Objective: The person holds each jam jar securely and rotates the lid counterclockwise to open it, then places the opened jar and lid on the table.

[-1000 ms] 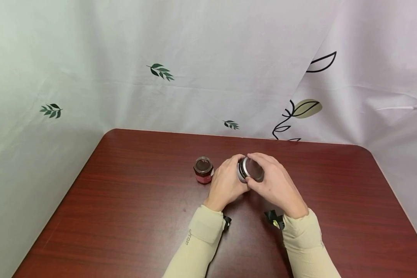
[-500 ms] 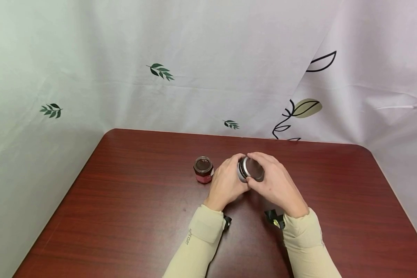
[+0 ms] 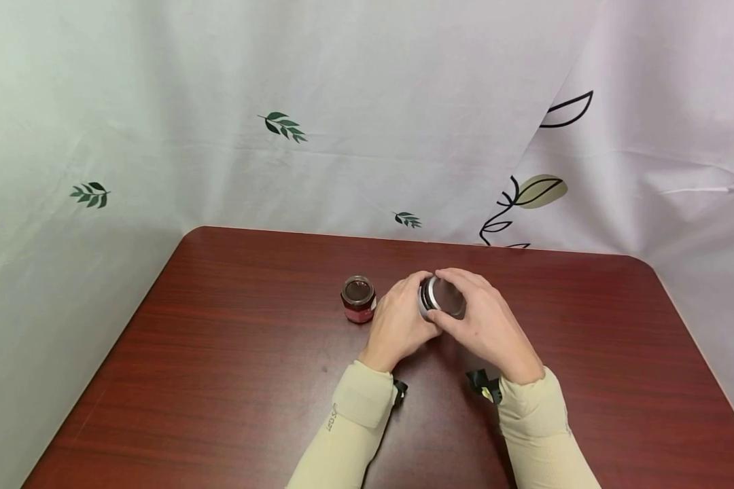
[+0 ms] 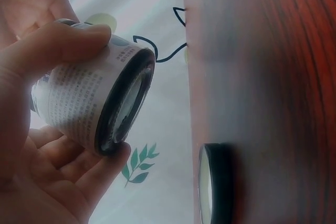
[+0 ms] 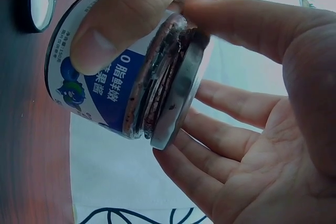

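Observation:
A small glass jar (image 5: pixel 105 77) with a white-and-blue label picturing blueberries lies tilted in my left hand (image 3: pixel 400 319), off the table. My left thumb presses the label and the fingers curl round the other side, as the left wrist view shows of the same jar (image 4: pixel 79 87). My right hand (image 3: pixel 486 326) holds the silver lid (image 5: pixel 181 93) at the jar's mouth, thumb and fingers on its rim. Dark, smeared threads show between lid and label. A second jar (image 3: pixel 359 299), dark inside with a pinkish-red label, stands upright left of my left hand.
A round dark-rimmed piece with a pale face (image 4: pixel 212 184) stands out on the table in the left wrist view; the hands hide it in the head view. The reddish-brown table (image 3: pixel 232 380) ends at a white leaf-patterned curtain (image 3: pixel 342 136).
My right thumb has shifted slightly to the left along the lid's rim. The left hand, its jar and the second jar stay in place.

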A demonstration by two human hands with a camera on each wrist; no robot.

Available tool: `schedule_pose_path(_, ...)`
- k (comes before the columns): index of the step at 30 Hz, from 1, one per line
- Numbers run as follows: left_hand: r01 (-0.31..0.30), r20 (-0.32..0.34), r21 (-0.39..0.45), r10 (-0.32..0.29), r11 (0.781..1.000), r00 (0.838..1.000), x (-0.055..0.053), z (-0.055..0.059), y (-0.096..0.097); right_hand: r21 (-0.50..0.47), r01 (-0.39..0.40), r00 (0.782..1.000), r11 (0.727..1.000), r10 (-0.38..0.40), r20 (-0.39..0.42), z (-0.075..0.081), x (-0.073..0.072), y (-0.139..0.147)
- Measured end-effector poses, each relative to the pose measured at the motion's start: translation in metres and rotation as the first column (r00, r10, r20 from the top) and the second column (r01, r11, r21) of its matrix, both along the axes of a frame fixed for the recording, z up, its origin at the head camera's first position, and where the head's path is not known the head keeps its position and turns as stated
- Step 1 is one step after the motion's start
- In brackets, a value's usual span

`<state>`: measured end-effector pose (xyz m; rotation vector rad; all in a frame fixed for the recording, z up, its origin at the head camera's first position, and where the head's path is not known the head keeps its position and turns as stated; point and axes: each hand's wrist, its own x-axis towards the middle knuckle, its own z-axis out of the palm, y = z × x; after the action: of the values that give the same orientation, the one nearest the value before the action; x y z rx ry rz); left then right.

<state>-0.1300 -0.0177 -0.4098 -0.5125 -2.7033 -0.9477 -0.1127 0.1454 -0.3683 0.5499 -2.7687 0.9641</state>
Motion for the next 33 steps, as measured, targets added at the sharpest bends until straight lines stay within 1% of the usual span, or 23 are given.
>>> schedule_pose_path(4,0.005,0.006,-0.003,-0.005,1.0,1.0,0.0002,0.0001,0.0008,-0.007,0.01,1.0,1.0,-0.01,-0.003,-0.0001,0.0008,0.0003)
schedule_pose_path(10,0.021,-0.012,-0.011,-0.021,1.0,1.0,0.0,0.0003,0.0004,-0.003,0.011,1.0,1.0,-0.011,-0.007,-0.0002,0.0009,0.0002)
schedule_pose_path(22,0.027,-0.015,-0.015,-0.027,1.0,1.0,-0.0009,-0.0006,0.0011,0.009,-0.006,1.0,1.0,0.006,-0.02,0.0007,-0.0008,0.001)
schedule_pose_path(33,0.033,-0.019,-0.014,-0.033,0.999,0.999,-0.0002,0.0,0.0006,0.008,-0.016,1.0,1.0,0.016,-0.017,0.0006,-0.0012,0.0015)
